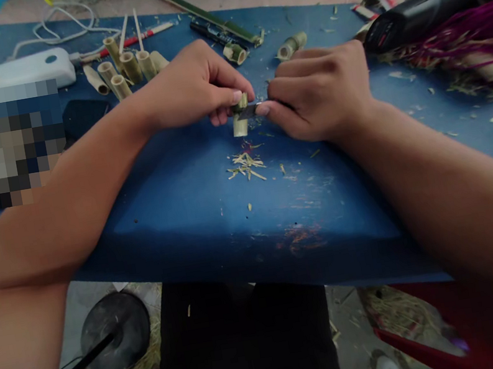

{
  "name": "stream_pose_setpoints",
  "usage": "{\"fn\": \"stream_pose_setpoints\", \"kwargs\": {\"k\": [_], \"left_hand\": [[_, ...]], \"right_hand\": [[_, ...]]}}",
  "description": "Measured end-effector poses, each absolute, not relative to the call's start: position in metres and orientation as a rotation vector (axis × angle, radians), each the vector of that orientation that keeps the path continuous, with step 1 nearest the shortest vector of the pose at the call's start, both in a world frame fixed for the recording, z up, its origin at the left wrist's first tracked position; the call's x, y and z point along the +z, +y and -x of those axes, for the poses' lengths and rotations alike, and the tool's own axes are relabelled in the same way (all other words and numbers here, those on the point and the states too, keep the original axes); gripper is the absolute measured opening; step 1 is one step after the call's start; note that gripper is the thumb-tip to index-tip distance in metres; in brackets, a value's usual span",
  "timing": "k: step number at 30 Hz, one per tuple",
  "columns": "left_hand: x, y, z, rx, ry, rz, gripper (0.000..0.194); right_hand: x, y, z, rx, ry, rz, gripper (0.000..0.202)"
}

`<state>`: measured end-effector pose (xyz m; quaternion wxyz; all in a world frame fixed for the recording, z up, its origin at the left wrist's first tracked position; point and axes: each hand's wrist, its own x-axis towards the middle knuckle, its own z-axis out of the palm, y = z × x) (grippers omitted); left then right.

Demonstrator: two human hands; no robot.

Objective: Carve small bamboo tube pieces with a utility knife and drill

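Between the thumb and fingers of my left hand (199, 88) is a short bamboo piece (240, 126), its pale lower end pointing toward me. My right hand (322, 87) is closed around a knife, whose handle the fingers hide. The knife blade (247, 111) lies against the bamboo just below my left thumb. Thin bamboo shavings (246, 165) lie in a small heap on the blue table under the piece. Beyond my hands, a cut bamboo tube (292, 46) rests on its side.
Several bamboo tubes (130, 66) stand at the back left, beside a white power strip (31, 70) with a cable. A long green bamboo strip (203, 14) lies at the back. To the right are a black power tool (416, 11) and purple strands (457, 58). The blue table's (177, 221) front edge is near my lap.
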<state>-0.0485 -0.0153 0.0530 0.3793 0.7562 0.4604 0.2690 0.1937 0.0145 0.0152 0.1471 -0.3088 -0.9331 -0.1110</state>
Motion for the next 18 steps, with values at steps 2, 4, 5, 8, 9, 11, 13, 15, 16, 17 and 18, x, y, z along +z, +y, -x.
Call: {"fn": "stream_pose_setpoints", "kwargs": {"k": [2, 4, 5, 8, 9, 11, 13, 15, 16, 17, 18], "left_hand": [[0.0523, -0.0150, 0.0487, 0.690, 1.170, -1.940, 0.035], [0.0519, -0.0148, 0.0486, 0.688, 1.163, -1.935, 0.036], [0.0517, -0.0146, 0.0485, 0.688, 1.162, -1.928, 0.036], [0.0509, -0.0135, 0.0480, 0.692, 1.148, -1.915, 0.035], [0.0506, -0.0131, 0.0479, 0.694, 1.142, -1.911, 0.035], [0.0503, -0.0123, 0.0477, 0.695, 1.141, -1.899, 0.034], [0.0505, -0.0121, 0.0473, 0.699, 1.151, -1.889, 0.033], [0.0513, -0.0128, 0.0469, 0.702, 1.153, -1.896, 0.033], [0.0517, -0.0134, 0.0467, 0.704, 1.152, -1.908, 0.033], [0.0521, -0.0140, 0.0465, 0.707, 1.151, -1.918, 0.033], [0.0523, -0.0145, 0.0463, 0.707, 1.153, -1.924, 0.032]], "right_hand": [[0.0176, 0.0128, -0.1933, -0.293, -2.672, 0.941, 0.065], [0.0185, 0.0130, -0.1926, -0.239, -2.689, 0.962, 0.065], [0.0182, 0.0137, -0.1923, -0.201, -2.708, 0.950, 0.065], [0.0152, 0.0170, -0.1921, -0.095, -2.775, 0.847, 0.064], [0.0141, 0.0180, -0.1923, -0.087, -2.801, 0.807, 0.064], [0.0128, 0.0191, -0.1928, -0.122, -2.851, 0.747, 0.062], [0.0130, 0.0185, -0.1936, -0.173, -2.880, 0.724, 0.061], [0.0143, 0.0165, -0.1946, -0.204, -2.850, 0.769, 0.063], [0.0150, 0.0153, -0.1951, -0.213, -2.808, 0.813, 0.064], [0.0156, 0.0142, -0.1955, -0.217, -2.762, 0.861, 0.065], [0.0160, 0.0134, -0.1958, -0.212, -2.720, 0.905, 0.066]]}}
